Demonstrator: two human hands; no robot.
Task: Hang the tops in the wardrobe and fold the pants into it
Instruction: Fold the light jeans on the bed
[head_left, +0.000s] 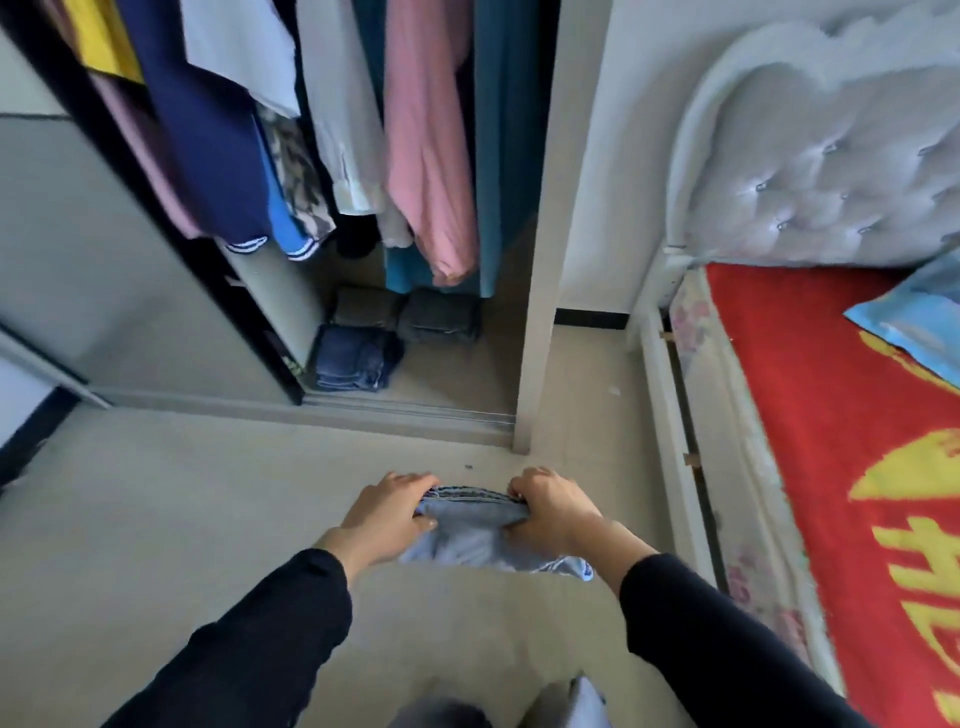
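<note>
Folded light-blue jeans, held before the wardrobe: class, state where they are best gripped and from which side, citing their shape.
Grip the two ends of the folded light-blue jeans, one from each side, as the left hand and right hand do. The stacked layers show along the far edge, so pinching across them at both ends probably keeps the bundle from unfolding.

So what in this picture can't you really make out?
All in the head view:
- Hangers and rail: cut off by the top edge, above the hanging tops.
- Fingertips of the left hand and right hand: hidden behind the folded jeans they grip.
- Folded pants in the wardrobe: too dim and blurred to count.
- Yellow print on the red blanket: cut off by the right edge.
- Pale object: cut off by the bottom edge.
</note>
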